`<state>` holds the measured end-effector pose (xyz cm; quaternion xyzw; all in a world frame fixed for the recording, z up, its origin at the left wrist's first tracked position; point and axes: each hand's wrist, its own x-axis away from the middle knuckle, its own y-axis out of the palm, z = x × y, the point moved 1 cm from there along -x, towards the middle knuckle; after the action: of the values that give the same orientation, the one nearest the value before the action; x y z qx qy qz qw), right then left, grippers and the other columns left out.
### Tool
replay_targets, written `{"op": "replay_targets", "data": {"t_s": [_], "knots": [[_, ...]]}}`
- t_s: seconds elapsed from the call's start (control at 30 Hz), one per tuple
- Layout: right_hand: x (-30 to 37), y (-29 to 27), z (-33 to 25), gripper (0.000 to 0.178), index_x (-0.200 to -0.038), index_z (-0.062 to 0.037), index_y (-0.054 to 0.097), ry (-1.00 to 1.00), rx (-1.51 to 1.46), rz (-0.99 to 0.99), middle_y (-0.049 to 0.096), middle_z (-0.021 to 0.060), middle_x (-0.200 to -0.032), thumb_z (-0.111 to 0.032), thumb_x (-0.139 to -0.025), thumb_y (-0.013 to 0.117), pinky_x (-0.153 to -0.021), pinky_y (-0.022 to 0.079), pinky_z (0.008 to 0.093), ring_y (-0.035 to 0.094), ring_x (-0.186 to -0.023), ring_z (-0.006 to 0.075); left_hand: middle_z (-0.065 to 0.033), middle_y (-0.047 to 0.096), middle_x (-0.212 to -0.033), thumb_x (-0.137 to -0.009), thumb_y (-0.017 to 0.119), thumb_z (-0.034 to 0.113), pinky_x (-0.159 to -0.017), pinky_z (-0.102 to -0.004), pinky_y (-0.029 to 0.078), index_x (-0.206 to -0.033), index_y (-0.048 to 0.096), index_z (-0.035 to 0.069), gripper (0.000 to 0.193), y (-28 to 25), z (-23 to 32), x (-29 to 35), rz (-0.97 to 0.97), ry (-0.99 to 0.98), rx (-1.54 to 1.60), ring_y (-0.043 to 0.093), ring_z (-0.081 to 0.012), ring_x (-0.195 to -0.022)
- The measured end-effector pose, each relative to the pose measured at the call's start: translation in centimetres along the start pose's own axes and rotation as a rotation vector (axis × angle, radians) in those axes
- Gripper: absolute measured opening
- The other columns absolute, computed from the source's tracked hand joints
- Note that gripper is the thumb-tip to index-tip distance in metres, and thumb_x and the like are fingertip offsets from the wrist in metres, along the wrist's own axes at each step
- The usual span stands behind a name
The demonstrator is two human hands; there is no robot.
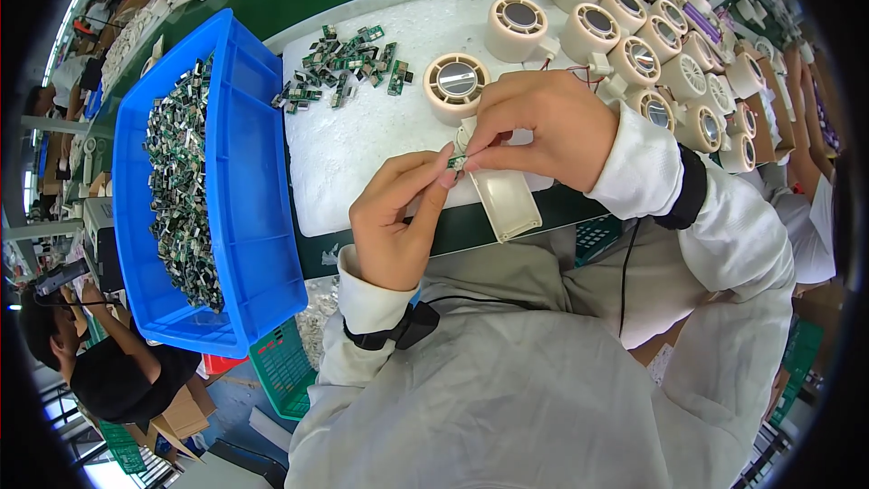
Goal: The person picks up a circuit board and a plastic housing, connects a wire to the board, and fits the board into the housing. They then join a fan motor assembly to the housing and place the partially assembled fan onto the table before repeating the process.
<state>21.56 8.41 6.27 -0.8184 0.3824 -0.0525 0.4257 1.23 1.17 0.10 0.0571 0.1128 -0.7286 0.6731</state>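
Pinching a small green circuit board [457, 161] between the fingertips of both hands, we hold it just above the near edge of the white foam mat [362, 145]. Our left hand [394, 222] grips it from below with thumb and forefinger closed on it; our right hand [541, 122] clamps it from above, its other fingers curled in. Just beyond the board, one cream fan housing [455, 83] rests on the mat, and its cream handle shell [504, 201] lies open beneath our hands, hanging over the mat's near edge.

We judge the work to be well under way but far from finished. Past the right side of the mat, roughly sixteen or so fan housings [674, 68] stand crowded together, though we cannot tell which already carry boards. At the far left of the mat a loose heap [348, 63] of perhaps two dozen boards waits. Left of the mat, one blue bin [226, 190] holds far too many boards to count.
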Motion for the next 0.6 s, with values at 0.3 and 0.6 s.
{"op": "replay_targets", "data": {"t_s": [0.3, 0.6], "knots": [[-0.5, -0.6, -0.2, 0.013, -0.087, -0.0062, 0.074, -0.130, 0.128, -0.097, 0.064, 0.0067, -0.079, -0.017, -0.080, 0.079, -0.063, 0.050, 0.0349, 0.063, -0.072, 0.0244, -0.0131, 0.068, -0.105, -0.091, 0.067, -0.003, -0.077, -0.0244, 0.053, -0.119, 0.072, 0.004, 0.029, -0.3, 0.2, 0.2, -0.051, 0.054, -0.131, 0.067, -0.0157, -0.089], [0.2, 2.1, -1.5, 0.009, -0.087, -0.0004, 0.071, 0.209, -0.294, 0.185, 0.062, 0.0048, -0.076, -0.007, -0.083, 0.075, -0.058, 0.046, 0.0270, 0.056, -0.062, 0.0125, -0.0134, 0.065, -0.101, -0.090, 0.066, -0.008, -0.075, -0.0271, 0.055, -0.125, 0.068, 0.000, 0.036, 2.0, 1.7, 0.7, 0.205, 0.187, -0.503, 0.068, -0.0192, -0.087]]}}
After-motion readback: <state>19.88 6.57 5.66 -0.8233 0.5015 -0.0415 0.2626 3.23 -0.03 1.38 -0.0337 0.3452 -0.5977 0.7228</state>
